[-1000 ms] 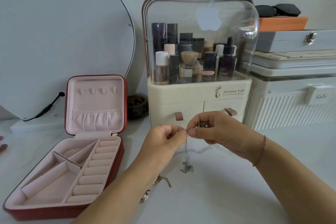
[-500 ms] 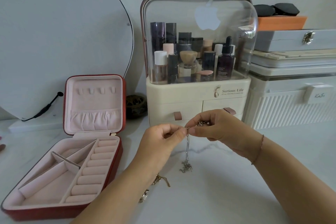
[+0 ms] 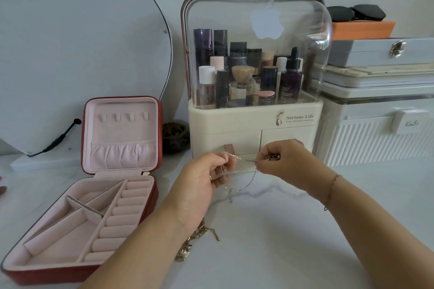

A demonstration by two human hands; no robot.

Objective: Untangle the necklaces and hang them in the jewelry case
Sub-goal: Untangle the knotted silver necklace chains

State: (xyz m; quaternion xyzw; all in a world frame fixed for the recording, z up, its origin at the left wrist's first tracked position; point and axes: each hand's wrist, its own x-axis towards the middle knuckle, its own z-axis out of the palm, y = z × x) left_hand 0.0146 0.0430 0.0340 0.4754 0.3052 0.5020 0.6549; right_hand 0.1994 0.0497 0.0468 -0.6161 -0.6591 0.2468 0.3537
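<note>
Both hands are working above the table (image 3: 281,248), just in front of the cream cosmetics organizer (image 3: 253,122).

The left hand (image 3: 206,177) is curling its fingers and pinching one part of a thin silver chain (image 3: 245,186). The right hand (image 3: 285,159) is pinching the same chain a little further right. It is also gripping a small bunched tangle of necklaces (image 3: 271,157) inside its curled fingers.

The chain is running roughly level between the two hands, and a loose length is hanging down below them toward the table. Whether its end is touching the surface cannot be told. The chain is appearing blurred near the left hand.

A heap of gold-coloured necklaces (image 3: 202,233) is lying on the table, partly hidden under the left forearm.

The red jewelry case (image 3: 122,132) is sitting open on the left side of the table, well apart from both hands. Its lid is standing upright, presenting a row of four small hooks (image 3: 124,117) above a gathered pocket. Its base is lying flat, showing pink compartments and ring rolls.

A thin bracelet (image 3: 331,191) is circling the right wrist.
</note>
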